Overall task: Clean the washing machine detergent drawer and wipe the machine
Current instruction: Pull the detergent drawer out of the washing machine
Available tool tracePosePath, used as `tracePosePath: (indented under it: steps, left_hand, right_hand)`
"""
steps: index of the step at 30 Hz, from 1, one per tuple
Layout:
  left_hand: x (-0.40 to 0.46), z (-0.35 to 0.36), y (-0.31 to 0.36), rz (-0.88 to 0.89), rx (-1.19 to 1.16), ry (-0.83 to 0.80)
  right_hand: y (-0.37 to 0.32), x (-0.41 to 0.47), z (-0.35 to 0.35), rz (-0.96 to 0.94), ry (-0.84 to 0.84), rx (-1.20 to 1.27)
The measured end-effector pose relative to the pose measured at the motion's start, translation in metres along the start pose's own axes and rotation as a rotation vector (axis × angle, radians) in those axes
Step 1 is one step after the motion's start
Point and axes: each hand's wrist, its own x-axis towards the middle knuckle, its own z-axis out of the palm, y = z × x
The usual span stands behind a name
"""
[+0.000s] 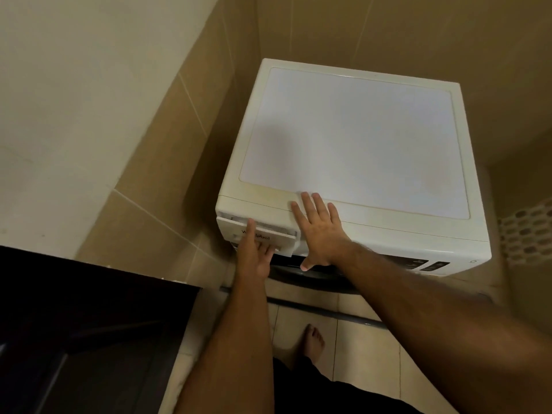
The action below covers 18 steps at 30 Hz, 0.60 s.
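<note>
Fingers of the left hand (254, 258) curl up under the front lip of the detergent drawer (270, 234), with the thumb laid flat on its white face over the printed brand word; the drawer stands pulled slightly out of the front of the machine. Fingers of the right hand (319, 231) are straight and spread, four of them lying on the top front edge of the washing machine (358, 138), the thumb hanging down over the front at about 7 o'clock of the palm. Two bare forearms reach in from 5 and 6 o'clock. One bare foot (312, 342) stands on the pale floor tiles (355, 339) at 6 o'clock, beside dark shorts (322, 392). One dark wooden door (74, 324) fills the 8 o'clock corner. Just one drawer shows, at the machine's front left corner, near the centre of the view. One dark control strip (418, 262) runs along the front at 4 o'clock of the drawer. Farther off, the machine's flat white top stretches toward 1 o'clock, backed by beige wall tiles (388, 31), with a honeycomb-patterned patch (528, 234) at 3 o'clock
</note>
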Motion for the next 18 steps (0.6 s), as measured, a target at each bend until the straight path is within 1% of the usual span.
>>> tracePosePath:
  steps: [2,6,12,16,18]
  left_hand:
    - [-0.004,-0.008,-0.002,-0.003,-0.021,-0.005]
    - [-0.016,-0.024,0.000,-0.044,0.017,-0.029]
    - [-0.039,-0.055,0.000,-0.157,0.050,0.059]
    - [-0.054,-0.082,-0.005,-0.189,0.151,0.030]
    - [-0.062,-0.091,-0.004,-0.198,0.139,0.036]
  right_hand:
    - [0.000,0.000,-0.001,0.006,-0.005,-0.001]
    - [-0.002,0.000,-0.004,0.023,-0.026,-0.010]
    - [-0.011,-0.004,-0.012,0.085,-0.050,-0.038]
    - [-0.023,-0.009,-0.015,0.133,-0.063,0.019]
    - [-0.029,-0.015,-0.012,0.157,-0.069,0.047]
